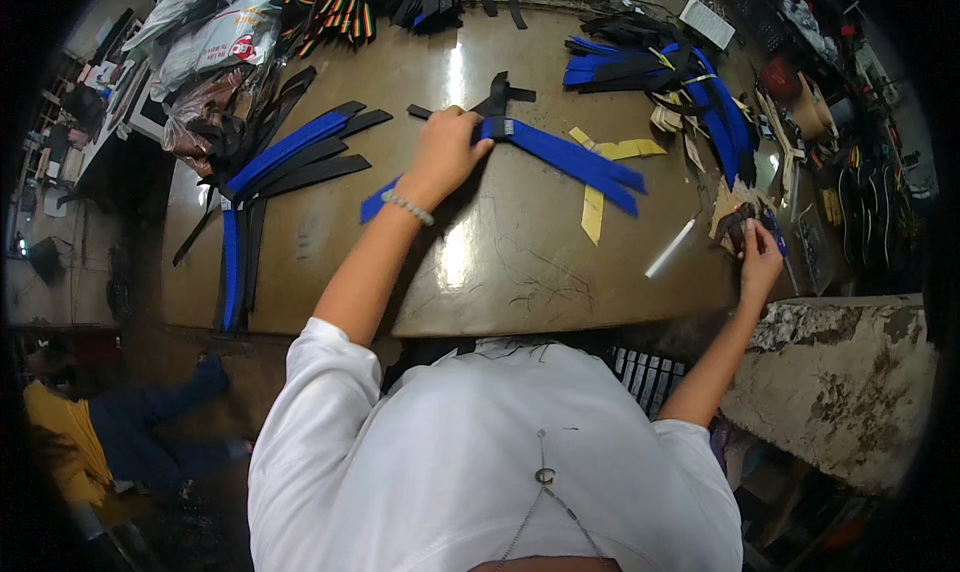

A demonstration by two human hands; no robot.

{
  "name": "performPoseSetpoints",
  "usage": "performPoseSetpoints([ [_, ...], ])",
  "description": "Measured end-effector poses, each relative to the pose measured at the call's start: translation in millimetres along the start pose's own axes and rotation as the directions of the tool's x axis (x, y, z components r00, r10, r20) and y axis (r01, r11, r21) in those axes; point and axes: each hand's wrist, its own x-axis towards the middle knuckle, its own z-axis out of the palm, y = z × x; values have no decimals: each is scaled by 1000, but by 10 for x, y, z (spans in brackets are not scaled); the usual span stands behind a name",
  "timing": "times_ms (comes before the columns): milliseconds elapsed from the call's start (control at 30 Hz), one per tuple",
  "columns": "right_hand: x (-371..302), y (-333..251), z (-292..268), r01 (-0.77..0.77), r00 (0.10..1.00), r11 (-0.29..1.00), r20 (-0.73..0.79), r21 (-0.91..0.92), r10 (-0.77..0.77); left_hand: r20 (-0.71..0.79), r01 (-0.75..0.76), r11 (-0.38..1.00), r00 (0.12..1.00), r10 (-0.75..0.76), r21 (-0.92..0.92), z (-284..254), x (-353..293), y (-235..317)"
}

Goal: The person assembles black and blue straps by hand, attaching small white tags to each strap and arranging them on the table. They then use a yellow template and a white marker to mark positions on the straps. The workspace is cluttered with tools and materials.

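- Here the left hand (447,152) presses flat, fingers spread, on a blue strap (560,157) near the tabletop's (330,262) far edge, apparently to keep it from sliding.
- Right hand (760,262), at the right edge, is closed around a small dark tool (742,224).

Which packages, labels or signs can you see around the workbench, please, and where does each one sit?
Clear plastic bags: far left corner of the workbench, crumpled, whitish with a red printed mark.
Brownish clear bag: just below them, holding dark pieces.
White rectangular pad or box: far right end, ridged top.
No screens or signs in view.
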Motion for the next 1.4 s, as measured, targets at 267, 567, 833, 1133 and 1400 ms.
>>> performPoseSetpoints([
  [267,-894,-1725,1238,-151,746,532,450,833,-492,-82,42,966,994,-65,-255,-187,-530,57],
  [567,-1541,-1726,2280,-267,716,545,542,795,-439,47,200,913,979,-196,-355,-35,-593,-41],
  [833,-1607,-1746,2268,-164,696,604,526,780,-490,212,403,667,912,-352,-627,25,-376,-161],
  [1133,-1628,-1825,2194,194,679,691,414,696,-607,317,465,538,882,-349,-703,-6,-487,-336],
  [1400,-1627,-1843,2181,286,660,715,411,638,-629,308,426,504,902,-304,-751,-5,-524,-351],
])
